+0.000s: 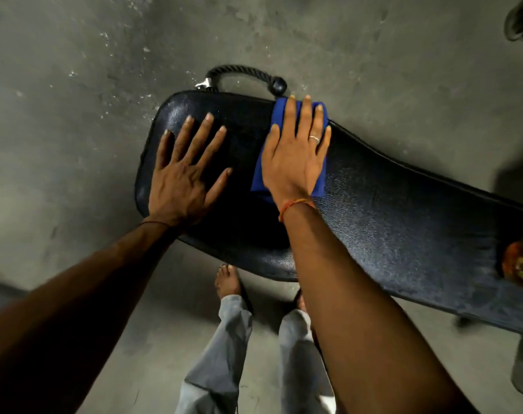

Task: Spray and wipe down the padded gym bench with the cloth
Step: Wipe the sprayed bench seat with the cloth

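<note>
The padded bench (388, 228) is lying across the view from upper left to lower right, its black textured top facing up. A folded blue cloth (279, 113) is resting on the pad near its rounded end. The right hand (296, 156) is pressing it flat, fingers straight and slightly spread and curled round nothing, probably so that the palm's weight is bearing evenly on the wiping surface. The left hand (185, 174) is lying splayed and empty on the bare pad just beside the cloth, apparently bracing the person and steadying the bench. Wiping appears to be under way.

A blurred orange and green object (521, 264) is sitting on the pad at the right edge; whether it is the spray bottle cannot be told, but it is standing in the cloth's likely path. A black rope handle (242, 71) is lying on the concrete floor (75, 85) beyond the bench end. A bare foot (227, 279) is showing below the near edge.
</note>
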The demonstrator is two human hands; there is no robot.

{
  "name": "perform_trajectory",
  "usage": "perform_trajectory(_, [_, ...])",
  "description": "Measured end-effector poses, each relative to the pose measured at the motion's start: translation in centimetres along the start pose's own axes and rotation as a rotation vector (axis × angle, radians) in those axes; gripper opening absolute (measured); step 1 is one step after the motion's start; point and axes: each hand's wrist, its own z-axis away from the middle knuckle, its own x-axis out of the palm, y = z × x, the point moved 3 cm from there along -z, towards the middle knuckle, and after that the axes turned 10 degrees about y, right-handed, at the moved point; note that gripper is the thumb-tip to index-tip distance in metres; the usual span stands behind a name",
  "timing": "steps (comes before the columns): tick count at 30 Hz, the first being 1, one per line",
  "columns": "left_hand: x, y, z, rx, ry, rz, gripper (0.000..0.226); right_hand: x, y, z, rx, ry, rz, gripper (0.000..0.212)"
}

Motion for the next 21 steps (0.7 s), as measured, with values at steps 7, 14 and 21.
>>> perform_trajectory(7, [-0.2, -0.1, -0.2, 0.004, -0.014, 0.009, 0.069, -3.4, 0.1, 12.9, -0.151, -0.165, 0.002, 0.062])
perform_trajectory(14, [0.1, -0.1, -0.1, 0.018, -0.015, -0.001, 0.070, -0.9, -2.1, 4.3, -0.184, -0.096, -0.008, 0.060])
perform_trajectory(21, [0.1, -0.2, -0.2, 0.020, -0.010, 0.006, 0.068, 0.1, -3.1, 1.5, -0.140, -0.055, -0.021, 0.059])
